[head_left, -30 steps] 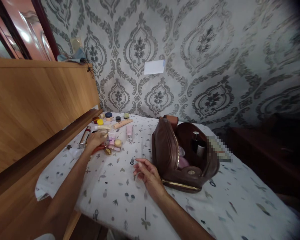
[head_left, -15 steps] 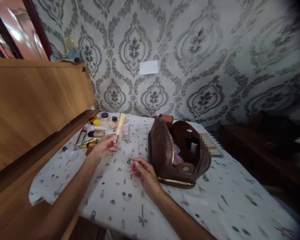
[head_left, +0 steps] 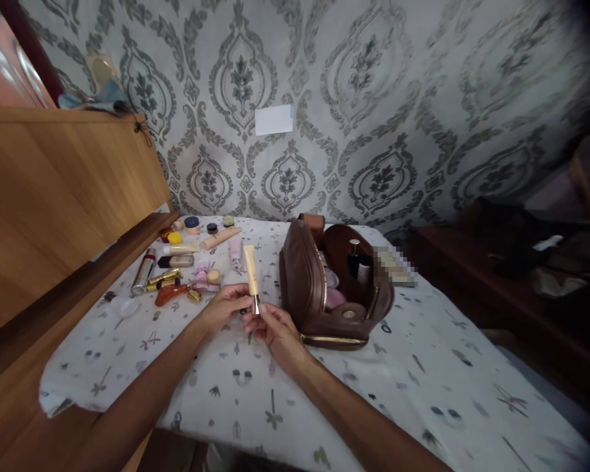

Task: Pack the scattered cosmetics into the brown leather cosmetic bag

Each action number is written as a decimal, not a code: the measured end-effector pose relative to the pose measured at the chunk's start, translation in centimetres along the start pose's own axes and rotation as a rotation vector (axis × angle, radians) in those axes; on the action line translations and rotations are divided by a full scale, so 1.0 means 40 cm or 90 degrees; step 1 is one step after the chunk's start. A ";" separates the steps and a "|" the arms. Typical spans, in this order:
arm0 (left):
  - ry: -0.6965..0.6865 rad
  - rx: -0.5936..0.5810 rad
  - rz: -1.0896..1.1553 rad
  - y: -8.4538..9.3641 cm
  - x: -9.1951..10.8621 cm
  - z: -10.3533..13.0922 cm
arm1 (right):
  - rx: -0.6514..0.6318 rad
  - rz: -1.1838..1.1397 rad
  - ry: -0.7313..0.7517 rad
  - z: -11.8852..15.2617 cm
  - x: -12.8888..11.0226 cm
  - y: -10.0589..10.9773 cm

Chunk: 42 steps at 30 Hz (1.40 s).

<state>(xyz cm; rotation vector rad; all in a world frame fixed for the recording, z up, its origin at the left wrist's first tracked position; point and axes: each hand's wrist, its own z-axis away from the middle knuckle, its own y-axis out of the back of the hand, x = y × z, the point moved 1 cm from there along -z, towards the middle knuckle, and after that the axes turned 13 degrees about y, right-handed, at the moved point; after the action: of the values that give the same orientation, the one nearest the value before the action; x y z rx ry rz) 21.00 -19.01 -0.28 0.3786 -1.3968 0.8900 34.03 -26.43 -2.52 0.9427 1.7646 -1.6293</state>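
Observation:
A pale yellow cosmetic tube [head_left: 251, 272] with a shiny metallic cap stands nearly upright, cap down, between my two hands. My left hand [head_left: 226, 307] pinches it from the left near the cap. From the right, the thumb and fingers of my right hand [head_left: 276, 331] close on the cap end. Just right of my hands sits a brown leather makeup bag [head_left: 295, 278], unzipped, with a dark bottle [head_left: 354, 259] and pinkish items visible inside.
Several cosmetics lie at the left, among them a pink tube [head_left: 235, 252], a beige tube [head_left: 221, 236], a blue-lidded jar [head_left: 191, 225] and an orange-brown claw clip [head_left: 170, 294]. A wooden panel [head_left: 69, 170] borders the left; patterned wall stands behind.
My left hand has brought the yellow tube rightward and down to my right hand, which now grips its cap end. The view has shifted slightly right.

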 end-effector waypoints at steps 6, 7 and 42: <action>-0.014 0.040 0.010 0.022 0.004 -0.004 | -0.001 -0.017 -0.020 -0.002 -0.002 0.003; -0.023 0.050 0.023 0.026 0.006 -0.004 | 0.000 -0.015 -0.023 -0.001 -0.002 0.003; -0.140 0.260 0.074 0.081 0.058 0.028 | 0.048 -0.020 -0.008 -0.003 0.007 0.006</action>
<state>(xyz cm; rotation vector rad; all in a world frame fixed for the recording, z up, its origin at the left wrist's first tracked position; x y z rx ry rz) 17.71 -17.00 1.27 0.7276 -1.4454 1.2644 34.06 -26.25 -2.86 0.9419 1.7279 -1.7285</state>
